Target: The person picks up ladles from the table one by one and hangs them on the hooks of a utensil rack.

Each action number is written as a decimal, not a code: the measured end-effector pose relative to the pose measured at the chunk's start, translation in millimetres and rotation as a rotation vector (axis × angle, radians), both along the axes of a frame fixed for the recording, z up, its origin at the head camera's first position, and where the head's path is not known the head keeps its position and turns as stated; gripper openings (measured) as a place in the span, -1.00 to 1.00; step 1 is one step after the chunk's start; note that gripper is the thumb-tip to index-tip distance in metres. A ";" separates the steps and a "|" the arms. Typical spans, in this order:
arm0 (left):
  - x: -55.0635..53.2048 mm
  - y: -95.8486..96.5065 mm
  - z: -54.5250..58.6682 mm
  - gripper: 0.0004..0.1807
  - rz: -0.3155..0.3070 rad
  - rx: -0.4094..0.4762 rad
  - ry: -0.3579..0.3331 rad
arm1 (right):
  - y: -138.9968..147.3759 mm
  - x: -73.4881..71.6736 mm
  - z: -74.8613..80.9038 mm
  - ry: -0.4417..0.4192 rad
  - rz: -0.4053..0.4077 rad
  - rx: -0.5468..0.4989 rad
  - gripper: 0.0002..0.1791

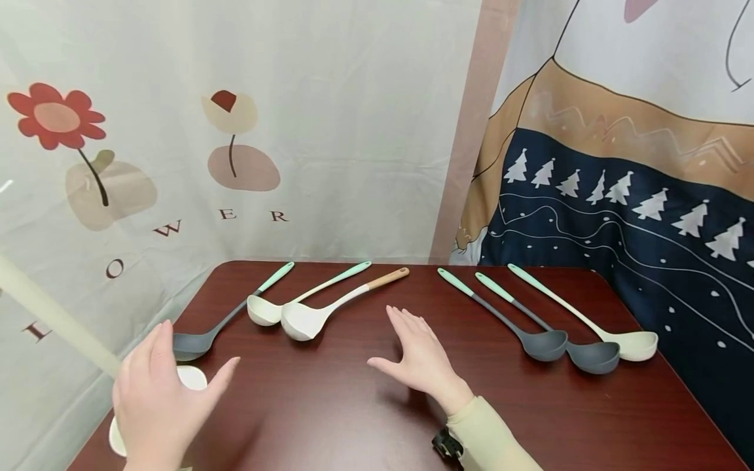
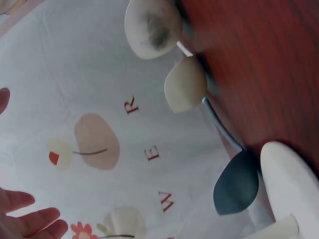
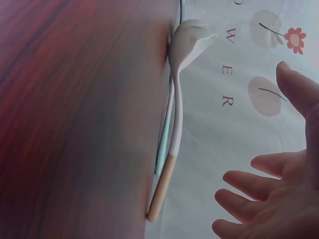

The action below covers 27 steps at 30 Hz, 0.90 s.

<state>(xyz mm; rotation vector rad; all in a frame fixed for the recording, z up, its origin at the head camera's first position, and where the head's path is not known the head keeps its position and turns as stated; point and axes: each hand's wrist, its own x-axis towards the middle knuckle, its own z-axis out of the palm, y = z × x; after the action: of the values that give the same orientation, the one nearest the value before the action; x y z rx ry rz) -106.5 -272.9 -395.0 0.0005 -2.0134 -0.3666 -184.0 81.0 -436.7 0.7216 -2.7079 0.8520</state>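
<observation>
Left hand (image 1: 161, 399), right hand (image 1: 421, 363) hovering wide, holding nothing. Wood-handled ladle (image 1: 303, 320) lying between them, farther back, bowl crowding green-handled pale ladle (image 1: 263, 311); hasty grab could be dragging 2 together. Left hand's drifting could be bumping white object (image 1: 193, 377).

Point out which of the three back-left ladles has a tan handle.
The white ladle, rightmost of the three: its handle ends in tan, while the grey ladle and cream ladle have mint-green ends.

Head view: white base (image 1: 192, 377) mostly hidden behind left hand (image 1: 161, 399); pole (image 1: 59, 317) beside its fingers (image 1: 141, 360), foot hidden, top cut off.
</observation>
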 end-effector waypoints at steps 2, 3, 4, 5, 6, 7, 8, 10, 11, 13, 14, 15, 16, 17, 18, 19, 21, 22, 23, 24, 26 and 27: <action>0.4 -3.7 3.6 0.13 0.019 0.015 0.042 | -5.8 -0.8 1.7 -0.006 0.003 -0.017 0.02; 0.2 -5.8 5.5 0.12 0.028 0.024 0.069 | -8.6 -1.4 2.3 -0.007 0.004 -0.021 0.02; 0.7 -8.2 7.7 0.12 0.039 0.032 0.079 | -11.3 -1.7 3.5 -0.009 0.007 -0.029 0.02; 1.1 -10.7 10.2 0.11 0.046 0.041 0.089 | -14.0 -2.0 4.7 -0.013 0.009 -0.036 0.03; 1.0 -13.0 12.6 0.10 0.050 0.051 0.108 | -16.4 -2.2 5.6 -0.016 0.009 -0.039 0.03; 0.9 -14.9 14.9 0.08 0.055 0.062 0.129 | -18.7 -2.5 6.3 -0.017 0.009 -0.041 0.03; 1.4 -16.7 17.8 0.08 0.063 0.071 0.135 | -20.7 -2.8 6.5 -0.018 0.008 -0.041 0.03; 1.0 -19.6 23.7 0.05 0.077 0.089 0.173 | -24.2 -3.1 6.4 -0.019 0.006 -0.044 0.02; 0.7 -20.5 26.8 0.04 0.084 0.099 0.196 | -25.8 -3.1 6.1 -0.020 0.005 -0.047 0.02; -0.5 -21.2 33.3 0.03 0.106 0.121 0.253 | -28.8 -3.4 5.5 -0.020 0.004 -0.055 0.02; -0.8 -21.5 36.8 0.02 0.120 0.134 0.272 | -30.3 -3.5 5.3 -0.021 0.004 -0.061 0.01; -1.1 -21.8 39.8 0.02 0.128 0.153 0.297 | -31.8 -3.6 5.2 -0.020 0.003 -0.067 0.01; -0.4 -22.4 42.6 0.01 0.142 0.177 0.306 | -33.4 -3.7 5.2 -0.021 0.002 -0.073 0.01; 0.1 -23.2 45.2 0.01 0.155 0.199 0.315 | -35.0 -4.0 5.3 -0.022 0.003 -0.080 0.01; 0.8 -24.3 47.4 -0.03 0.170 0.223 0.313 | -36.7 -4.2 5.7 -0.024 0.004 -0.088 0.00; 2.6 -26.2 49.7 -0.09 0.187 0.248 0.284 | -38.4 -4.3 5.9 -0.029 0.005 -0.094 0.00; 6.1 -30.3 54.8 -0.19 0.228 0.315 0.210 | -42.0 -4.5 6.3 -0.036 0.011 -0.105 -0.01; 7.6 -32.1 56.8 -0.19 0.244 0.338 0.180 | -43.7 -4.5 6.5 -0.041 0.016 -0.111 -0.02; 8.6 -34.1 59.1 -0.16 0.252 0.362 0.148 | -45.4 -4.3 6.5 -0.045 0.020 -0.113 -0.02; 9.7 -35.8 61.6 -0.12 0.253 0.389 0.112 | -47.0 -4.2 6.5 -0.049 0.023 -0.118 -0.03; 10.6 -38.2 66.5 -0.09 0.245 0.435 0.071 | -49.9 -3.8 6.0 -0.058 0.026 -0.120 -0.03; 11.0 -39.7 68.0 -0.06 0.226 0.446 0.062 | -51.3 -3.7 5.7 -0.060 0.028 -0.120 -0.03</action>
<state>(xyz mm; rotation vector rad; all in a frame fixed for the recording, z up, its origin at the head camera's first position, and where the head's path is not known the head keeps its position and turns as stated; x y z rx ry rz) -95.4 -312.6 -326.9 0.4845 -1.8101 -0.6529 -187.6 29.8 -431.0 0.7207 -2.6760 1.0485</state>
